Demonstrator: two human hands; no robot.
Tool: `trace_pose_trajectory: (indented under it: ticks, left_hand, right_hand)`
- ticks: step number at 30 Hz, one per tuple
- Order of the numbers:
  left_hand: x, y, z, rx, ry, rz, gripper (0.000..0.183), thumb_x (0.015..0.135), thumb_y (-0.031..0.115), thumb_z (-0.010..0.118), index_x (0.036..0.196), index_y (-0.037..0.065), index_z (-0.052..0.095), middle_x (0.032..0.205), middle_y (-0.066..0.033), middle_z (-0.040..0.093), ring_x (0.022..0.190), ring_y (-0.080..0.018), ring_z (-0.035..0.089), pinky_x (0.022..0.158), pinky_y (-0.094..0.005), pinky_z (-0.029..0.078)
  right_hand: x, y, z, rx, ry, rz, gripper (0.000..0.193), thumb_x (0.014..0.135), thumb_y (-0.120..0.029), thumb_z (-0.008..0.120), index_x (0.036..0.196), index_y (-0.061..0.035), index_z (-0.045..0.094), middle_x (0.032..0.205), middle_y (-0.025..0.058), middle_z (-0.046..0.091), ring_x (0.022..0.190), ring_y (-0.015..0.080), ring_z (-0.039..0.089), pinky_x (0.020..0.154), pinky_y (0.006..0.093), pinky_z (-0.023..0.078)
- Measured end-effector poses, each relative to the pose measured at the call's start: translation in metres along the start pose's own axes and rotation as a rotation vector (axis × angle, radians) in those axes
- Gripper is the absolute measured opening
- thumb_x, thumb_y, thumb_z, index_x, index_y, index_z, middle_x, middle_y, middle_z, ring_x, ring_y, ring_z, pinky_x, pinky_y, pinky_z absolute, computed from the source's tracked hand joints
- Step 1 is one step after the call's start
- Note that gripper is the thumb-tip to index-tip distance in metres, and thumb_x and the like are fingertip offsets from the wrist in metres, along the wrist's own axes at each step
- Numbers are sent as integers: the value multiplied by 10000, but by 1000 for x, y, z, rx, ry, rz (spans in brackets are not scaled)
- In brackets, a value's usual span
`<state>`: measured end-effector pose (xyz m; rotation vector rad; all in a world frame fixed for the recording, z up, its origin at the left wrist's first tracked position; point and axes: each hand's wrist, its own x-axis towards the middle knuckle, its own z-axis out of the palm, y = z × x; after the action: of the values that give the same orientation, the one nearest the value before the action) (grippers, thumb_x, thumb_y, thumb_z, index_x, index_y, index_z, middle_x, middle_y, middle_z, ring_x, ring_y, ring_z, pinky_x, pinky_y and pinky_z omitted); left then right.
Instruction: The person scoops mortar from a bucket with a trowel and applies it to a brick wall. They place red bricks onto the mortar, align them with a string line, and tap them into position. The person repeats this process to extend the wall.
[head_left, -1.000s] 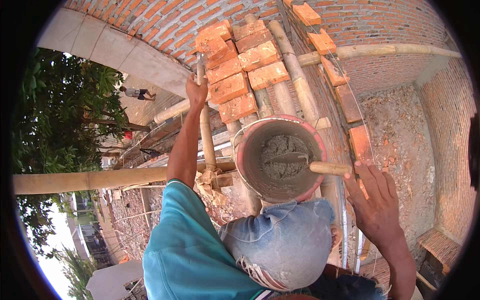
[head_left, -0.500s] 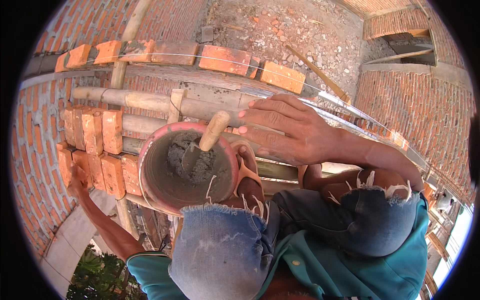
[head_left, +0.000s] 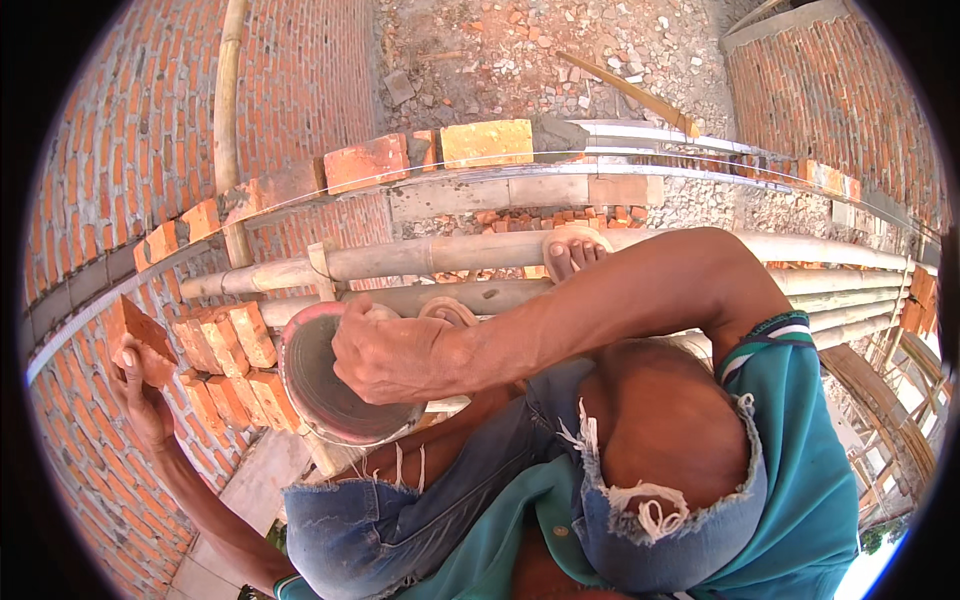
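My left hand is raised at the far left, its fingers closed around an orange brick. Beside it lies a stack of orange bricks on the bamboo poles. My right hand is over a reddish round bucket, in a fist around the wooden handle of a trowel. Only the handle's end shows; the blade is hidden behind the hand. Grey mortar coats the bucket's inner wall, and most of its contents are covered by my hand.
Bamboo poles run across under my sandaled foot. Beyond them is a wall top with a row of bricks, a grey mortar patch and a taut string. Rubble covers the ground far below. A brick wall rises at left.
My left hand has lifted a brick from beside the stack. My right hand has moved left from over the poles and closed on the trowel in the bucket. The view has shifted.
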<state>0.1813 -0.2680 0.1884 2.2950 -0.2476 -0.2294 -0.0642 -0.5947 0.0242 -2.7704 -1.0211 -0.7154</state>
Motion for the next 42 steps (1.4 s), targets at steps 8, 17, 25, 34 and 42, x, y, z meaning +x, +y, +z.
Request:
trace_pose_trajectory:
  ticks: [8, 17, 25, 34, 42]
  left_hand:
    - [-51, 183, 248, 320, -875, 412, 1123, 617, 353, 998, 1492, -49, 420, 1365, -212, 541, 1303, -359, 542, 1101, -479, 450]
    - [-112, 105, 497, 367, -879, 517, 974, 689, 262, 931, 1476, -12, 427, 1307, -244, 476, 1218, -426, 457, 1080, -525, 381]
    - [-69, 38, 640, 389, -526, 764, 927, 690, 199, 917, 1473, 25, 453, 1338, -217, 474, 1265, -402, 423, 1105, -528, 349]
    - [-41, 24, 658, 480, -614, 728, 930, 701, 170, 914, 1489, 27, 443, 1393, -197, 463, 1320, -398, 400, 1184, -534, 293]
    - [-37, 13, 663, 445, -619, 750, 952, 726, 236, 912, 1513, 53, 408, 1384, -204, 486, 1347, -405, 440, 1245, -637, 193]
  right_hand:
    - [-209, 43, -48, 176, -151, 617, 181, 808, -228, 675, 911, -129, 564, 692, 5, 502, 634, 170, 578, 556, 328, 438]
    - [-404, -19, -160, 213, -597, 1748, 241, 853, -121, 706, 1028, -76, 545, 779, 159, 676, 685, 406, 666, 639, 519, 502]
    - [-429, -55, -106, 556, -229, 2279, 325, 865, -198, 744, 1099, 7, 652, 763, 105, 622, 677, 185, 580, 641, 385, 478]
    - [-403, -32, -90, 698, -54, 2321, 296, 940, -252, 734, 1064, -4, 629, 733, -21, 512, 636, 77, 444, 556, 282, 377]
    - [-371, -19, -60, 936, 257, 2350, 376, 1041, -404, 646, 1115, -36, 617, 810, 6, 598, 599, 63, 504, 537, 236, 427]
